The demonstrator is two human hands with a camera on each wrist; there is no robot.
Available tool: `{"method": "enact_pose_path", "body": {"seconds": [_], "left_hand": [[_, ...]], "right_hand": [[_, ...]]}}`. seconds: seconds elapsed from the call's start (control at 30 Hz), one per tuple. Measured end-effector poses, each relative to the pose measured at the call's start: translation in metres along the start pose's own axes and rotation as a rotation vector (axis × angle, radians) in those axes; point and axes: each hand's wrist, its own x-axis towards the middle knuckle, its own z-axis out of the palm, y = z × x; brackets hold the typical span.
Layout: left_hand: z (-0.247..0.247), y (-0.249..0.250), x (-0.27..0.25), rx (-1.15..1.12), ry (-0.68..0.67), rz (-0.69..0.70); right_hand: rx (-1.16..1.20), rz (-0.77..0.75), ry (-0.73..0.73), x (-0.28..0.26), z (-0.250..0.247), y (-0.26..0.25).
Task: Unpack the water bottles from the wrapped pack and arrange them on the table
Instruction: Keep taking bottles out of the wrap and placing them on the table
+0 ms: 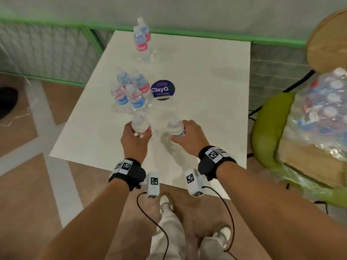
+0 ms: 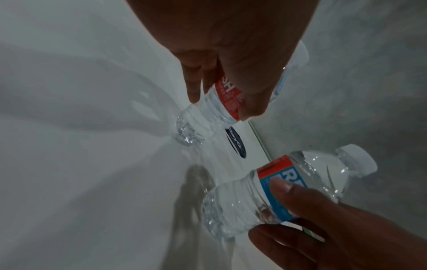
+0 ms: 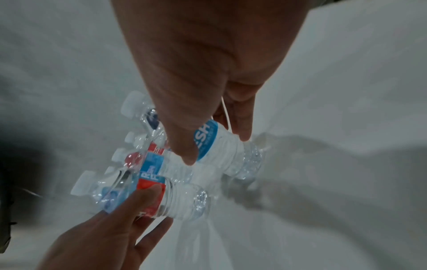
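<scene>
Placing step: left hand (image 1: 135,136) and right hand (image 1: 187,135) each grip a bottle upright over the tabletop (image 1: 206,113). Next: set down, release.

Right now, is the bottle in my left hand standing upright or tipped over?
Upright. The bottle in the left hand points its cap up, base at the table.

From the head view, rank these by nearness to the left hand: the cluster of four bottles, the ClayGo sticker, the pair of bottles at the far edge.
Measured from the left hand:
1. Cluster of four bottles, just beyond the hand, on the table's left half.
2. ClayGo sticker, beyond and to the right, beside the cluster.
3. Pair of bottles, at the table's far edge.
</scene>
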Motion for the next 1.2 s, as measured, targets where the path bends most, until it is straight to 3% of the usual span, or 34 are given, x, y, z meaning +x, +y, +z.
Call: {"method": "enact_pose_path", "body": {"seconds": [0.2, 0.43, 0.87, 1.0, 1.1, 1.2], "left_hand": [[-0.039, -0.022, 0.065, 0.006, 0.020, -0.017], [-0.058, -0.025, 0.116, 0.023, 0.047, 0.002], [-0.066, -0.039, 0.143, -0.055, 0.025, -0.052], [-0.068, -0.054, 0.128, 0.164, 0.055, -0.118], [-0.055, -0.057, 0.103, 0.265, -0.080, -0.334], [-0.027, -0.044, 0.060, 0.279, -0.429, -0.386]], "right_hand": [[-0.038, 0.000, 0.018, 0.065, 0.070, -0.050], [0.133, 0.037, 0.061, 0.088, 0.096, -0.080], [0.171, 0.022, 0.069, 0.102, 0.118, -0.099], [0.211, 0.021, 0.024, 0.088, 0.102, -0.092], [0.179, 0.027, -0.012, 0.067, 0.076, -0.074], [0.183, 0.040, -0.029, 0.037, 0.040, -0.044]]}}
